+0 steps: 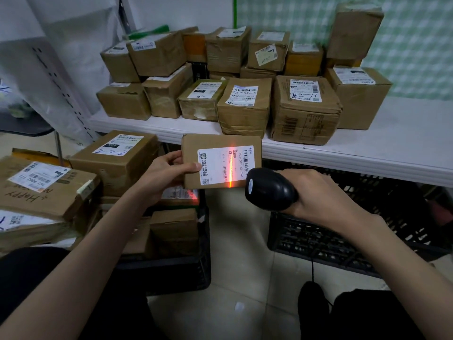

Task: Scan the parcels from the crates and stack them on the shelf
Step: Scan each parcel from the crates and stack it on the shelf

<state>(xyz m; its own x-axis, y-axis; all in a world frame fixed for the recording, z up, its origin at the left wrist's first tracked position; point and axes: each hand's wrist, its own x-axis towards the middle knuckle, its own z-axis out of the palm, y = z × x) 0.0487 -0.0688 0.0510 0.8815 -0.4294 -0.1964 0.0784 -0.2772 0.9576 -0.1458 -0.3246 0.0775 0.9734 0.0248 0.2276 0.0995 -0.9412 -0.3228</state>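
Below the front edge of a white shelf (367,153), a seated person holds a small cardboard parcel (196,148) up for scanning, its white label (224,165) turned toward the camera. The left hand (166,168) grips the parcel's left side, thumb pressed on the label's lower corner, fingers behind the card. The right hand (316,195) is closed around a black handheld scanner (269,190), whose nose sits just beside the parcel's lower right corner. A red-orange beam (231,165) runs top to bottom across the label and its barcodes.

The step in hand appears to be the scan itself: the beam is on the label, but whether the code has registered cannot be told. Next, by the task, this parcel should go up onto the shelf, where taped cartons (245,106) already crowd the left and middle, stacked two high toward the back; the bare stretch lies toward the right end. The left hand would need to lift the parcel clear of the front edge and set it flat.

More parcels (115,158) wait heaped in a black crate (196,266) at lower left. A second black crate (318,241) under the shelf at right shows no parcels in the part visible.
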